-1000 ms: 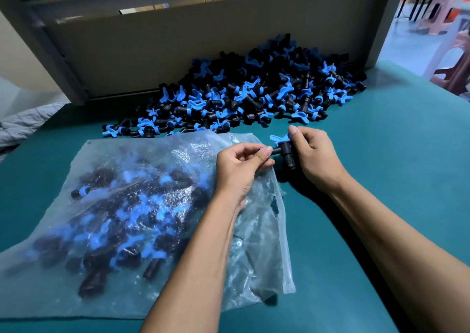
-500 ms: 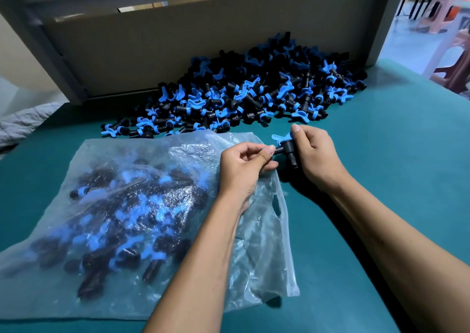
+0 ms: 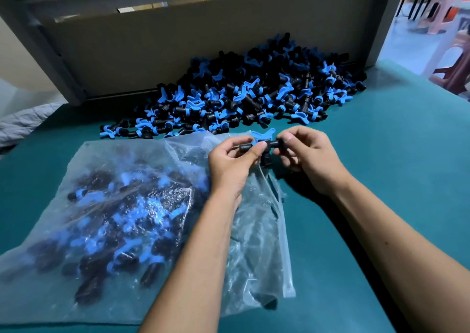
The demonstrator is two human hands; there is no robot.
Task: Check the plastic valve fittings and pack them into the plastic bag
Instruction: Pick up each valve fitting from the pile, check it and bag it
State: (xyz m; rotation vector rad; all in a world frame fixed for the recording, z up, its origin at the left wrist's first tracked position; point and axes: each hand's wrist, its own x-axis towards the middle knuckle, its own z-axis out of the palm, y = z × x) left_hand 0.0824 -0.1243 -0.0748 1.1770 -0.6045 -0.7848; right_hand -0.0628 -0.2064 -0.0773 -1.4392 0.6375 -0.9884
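Both hands hold one valve fitting (image 3: 263,144) between them, just above the mouth of the plastic bag (image 3: 106,205): the left hand (image 3: 232,160) pinches one black end, the right hand (image 3: 309,154) pinches the other (the blue handle points up). The bag lies flat on the green table (image 3: 381,154), part filled with fittings, and the loose pile (image 3: 241,96) sits behind it against a grey board (image 3: 178,45).

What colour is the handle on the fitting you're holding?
Bright blue, on the black plastic valve fitting held between both hands; clearest in the head view.
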